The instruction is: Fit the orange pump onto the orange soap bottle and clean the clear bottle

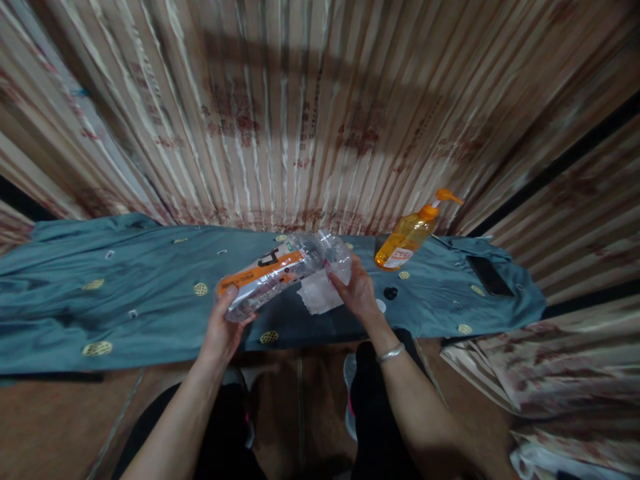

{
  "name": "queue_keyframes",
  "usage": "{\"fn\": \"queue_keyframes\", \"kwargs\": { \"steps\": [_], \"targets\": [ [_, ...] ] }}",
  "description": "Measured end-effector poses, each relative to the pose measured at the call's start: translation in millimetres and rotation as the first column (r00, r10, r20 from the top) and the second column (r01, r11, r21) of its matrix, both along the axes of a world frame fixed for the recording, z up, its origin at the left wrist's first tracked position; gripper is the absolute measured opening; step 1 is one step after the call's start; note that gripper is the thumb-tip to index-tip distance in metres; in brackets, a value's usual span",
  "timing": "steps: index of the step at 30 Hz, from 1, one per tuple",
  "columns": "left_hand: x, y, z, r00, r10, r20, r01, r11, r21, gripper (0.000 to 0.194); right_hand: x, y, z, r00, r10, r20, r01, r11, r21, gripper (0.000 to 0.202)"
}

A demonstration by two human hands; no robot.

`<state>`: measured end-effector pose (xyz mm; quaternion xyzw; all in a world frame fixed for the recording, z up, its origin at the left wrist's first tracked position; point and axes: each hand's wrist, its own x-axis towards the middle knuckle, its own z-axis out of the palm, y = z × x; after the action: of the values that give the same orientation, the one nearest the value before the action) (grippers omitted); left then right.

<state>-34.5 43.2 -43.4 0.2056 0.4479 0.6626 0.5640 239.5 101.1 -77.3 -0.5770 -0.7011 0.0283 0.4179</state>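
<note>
My left hand (225,330) is wrapped round the base end of a clear plastic bottle (267,270) with an orange and white label. The bottle is tilted, its neck end toward the right. At that end my right hand (359,290) grips a clear, crinkled plastic piece (340,257), perhaps a cut-off bottle top; its exact shape is blurred. It meets or overlaps the bottle's neck; I cannot tell how they join. Below the right hand's fingers is a white tissue (320,297), and whether the hand touches it is unclear.
A pump bottle of orange liquid (406,239) stands to the right on the teal patterned cloth (165,287). Near it lie a small black cap (391,293) and a white disc (381,306). A dark phone (489,275) rests farther right. Striped curtains (300,120) hang behind.
</note>
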Motion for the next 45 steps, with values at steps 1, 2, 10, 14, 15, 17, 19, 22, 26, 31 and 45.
{"fn": "queue_keyframes", "kwargs": {
  "steps": [1, 2, 10, 14, 15, 17, 19, 22, 26, 31, 45],
  "targets": [
    [0, 0, -0.3, 1.0, 0.001, -0.007, -0.001, 1.0, 0.003, 0.057, 0, 0, -0.5, 1.0, -0.001, 0.002, 0.001, 1.0, 0.003, 0.06],
    [-1, 0, -0.6, 1.0, 0.003, -0.016, -0.003, 1.0, 0.007, 0.059, 0, 0, -0.9, 1.0, -0.001, 0.005, 0.001, 1.0, 0.002, 0.06],
    [-6, 2, -2.8, 0.996, 0.025, -0.091, -0.018, 0.996, 0.083, 0.06, 0, 1, -4.1, 0.999, -0.015, 0.048, 0.013, 0.999, 0.032, 0.06],
    [-7, 2, 0.9, 0.989, 0.094, -0.112, -0.076, 0.985, 0.155, 0.06, -1, 1, -4.9, 0.997, -0.029, 0.068, 0.026, 0.999, 0.04, 0.06],
    [-8, 2, 2.4, 0.988, 0.106, -0.111, -0.087, 0.983, 0.163, 0.06, -1, 1, -4.9, 0.997, -0.028, 0.071, 0.025, 0.999, 0.039, 0.06],
    [-8, 1, 5.3, 0.985, 0.121, -0.124, -0.099, 0.979, 0.176, 0.061, -1, 0, -4.8, 0.997, -0.024, 0.07, 0.022, 0.999, 0.038, 0.059],
    [-9, 1, 7.7, 0.979, 0.132, -0.153, -0.102, 0.977, 0.188, 0.062, -1, 0, -4.4, 0.998, -0.023, 0.066, 0.021, 0.999, 0.035, 0.059],
    [-9, 0, 10.1, 0.975, 0.147, -0.166, -0.114, 0.975, 0.193, 0.065, -1, -2, -3.1, 0.998, -0.034, 0.055, 0.033, 0.999, 0.02, 0.061],
    [-8, -3, 14.3, 0.979, 0.142, -0.145, -0.115, 0.977, 0.179, 0.066, 0, -3, -0.1, 0.999, -0.044, 0.031, 0.045, 0.999, -0.019, 0.068],
    [-3, -8, 23.8, 0.976, 0.126, -0.175, -0.093, 0.978, 0.186, 0.066, 0, -3, 1.8, 0.998, -0.057, 0.014, 0.058, 0.996, -0.07, 0.063],
    [-2, -5, 31.0, 0.966, 0.145, -0.213, -0.115, 0.982, 0.146, 0.073, 0, 4, 0.5, 0.997, -0.046, 0.058, 0.049, 0.998, -0.039, 0.067]
  ]
}}
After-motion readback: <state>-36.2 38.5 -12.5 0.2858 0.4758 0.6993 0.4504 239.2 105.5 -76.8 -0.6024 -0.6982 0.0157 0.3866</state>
